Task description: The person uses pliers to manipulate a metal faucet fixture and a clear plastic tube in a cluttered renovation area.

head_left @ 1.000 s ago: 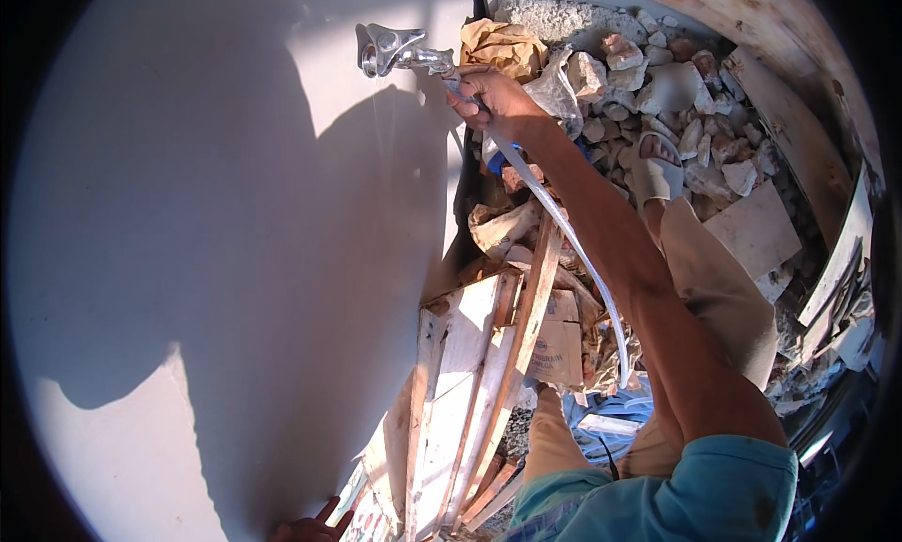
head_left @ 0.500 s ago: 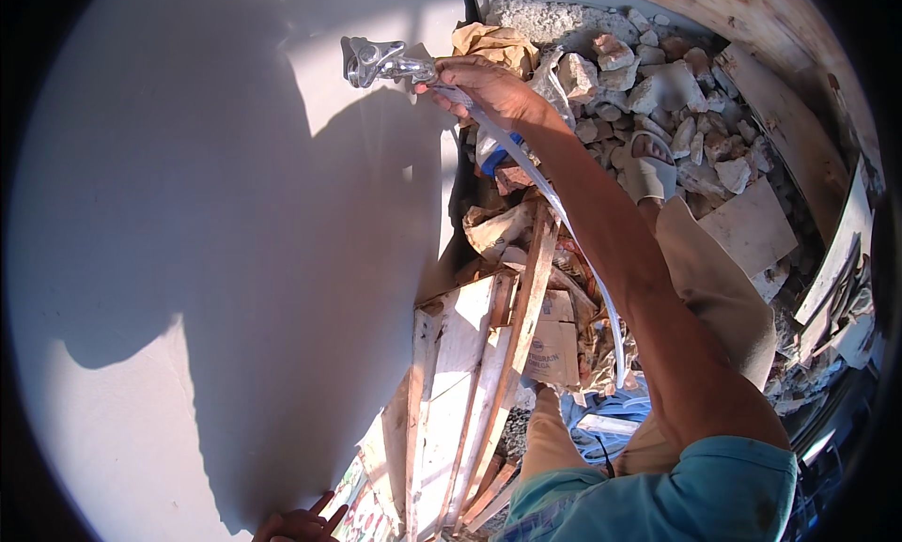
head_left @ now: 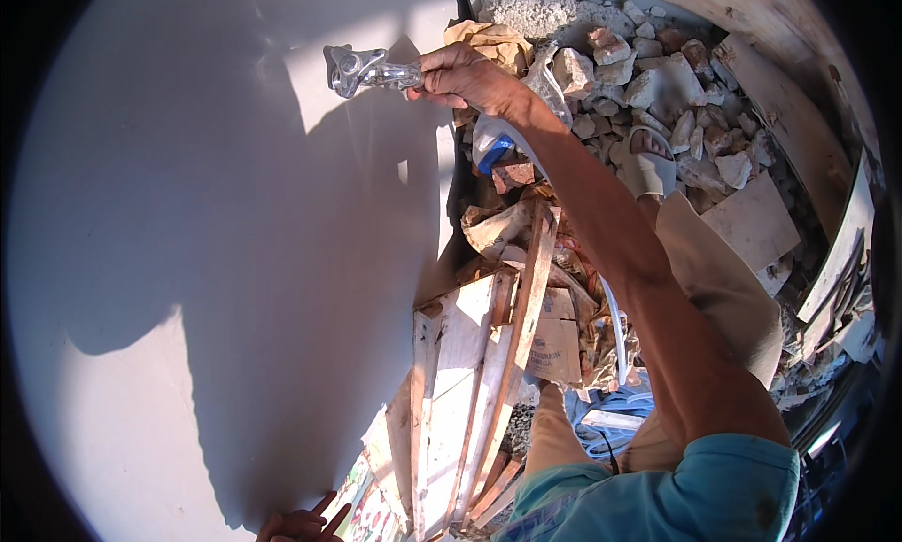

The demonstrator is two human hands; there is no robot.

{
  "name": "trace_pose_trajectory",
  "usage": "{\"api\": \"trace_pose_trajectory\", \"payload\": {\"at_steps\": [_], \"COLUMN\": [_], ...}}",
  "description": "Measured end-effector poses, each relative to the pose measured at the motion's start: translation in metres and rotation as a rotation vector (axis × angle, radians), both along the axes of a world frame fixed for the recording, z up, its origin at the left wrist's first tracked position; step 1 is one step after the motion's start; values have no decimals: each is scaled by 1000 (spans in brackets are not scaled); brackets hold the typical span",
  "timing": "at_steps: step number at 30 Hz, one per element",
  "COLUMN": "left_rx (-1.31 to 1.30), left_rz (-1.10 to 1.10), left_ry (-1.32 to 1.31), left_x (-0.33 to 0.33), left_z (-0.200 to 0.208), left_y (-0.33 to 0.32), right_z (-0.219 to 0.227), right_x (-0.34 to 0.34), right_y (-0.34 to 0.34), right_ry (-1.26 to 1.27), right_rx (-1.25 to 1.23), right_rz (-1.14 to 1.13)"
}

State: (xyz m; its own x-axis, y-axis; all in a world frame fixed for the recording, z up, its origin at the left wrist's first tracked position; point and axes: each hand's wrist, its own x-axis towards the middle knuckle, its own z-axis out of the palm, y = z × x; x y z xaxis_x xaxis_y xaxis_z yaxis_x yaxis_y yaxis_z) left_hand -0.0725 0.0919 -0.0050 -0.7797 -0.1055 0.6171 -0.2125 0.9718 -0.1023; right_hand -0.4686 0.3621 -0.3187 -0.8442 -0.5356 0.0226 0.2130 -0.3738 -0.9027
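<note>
A: ok so what's being dealt with here?

B: Biggest first: a pale wall (head_left: 216, 213) is being largely darkened by shadow. To its right, loose rubble (head_left: 672, 82) is being stood on, and wooden planks (head_left: 458, 354) are being lit by sun lower down.

A: any hose trouble?

B: Could be. The clear hose (head_left: 615, 331) is being partly hidden by the right arm (head_left: 611, 213). If it's being tugged, it might be getting snagged on a plank end.

A: and the grip?

B: By the right hand's (head_left: 460, 80) fingers, the neck of a silver tool (head_left: 362, 70) is being pinched, up by the wall; contact can't be told. With stones shifting underfoot, the metal could be getting knocked into it. The left hand's (head_left: 299, 525) fingers are being spread at the bottom edge.
</note>
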Motion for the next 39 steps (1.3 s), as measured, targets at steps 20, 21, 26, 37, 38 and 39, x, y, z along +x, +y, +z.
{"api": "trace_pose_trajectory", "payload": {"at_steps": [20,21,26,37,38,39], "left_rx": [560,567,545,535,535,537], "left_rz": [-142,-140,-82,-68,-80,-92], "left_ry": [87,84,107,100,91,82], "left_x": [-36,-35,-33,-33,-33,-32], "left_z": [0,0,-1,-1,-2,-1], "left_y": [28,29,28,27,26,25], "right_z": [7,9,4,-7,-7,-8], "right_x": [3,3,9,20,22,22], "right_y": [-2,-2,-3,-26,-29,-30], "right_ry": [-156,-258,-114,307,311,315], "right_rx": [27,-21,-76,121,129,137], "right_rz": [4,24,-15,-450,-478,-506]}}
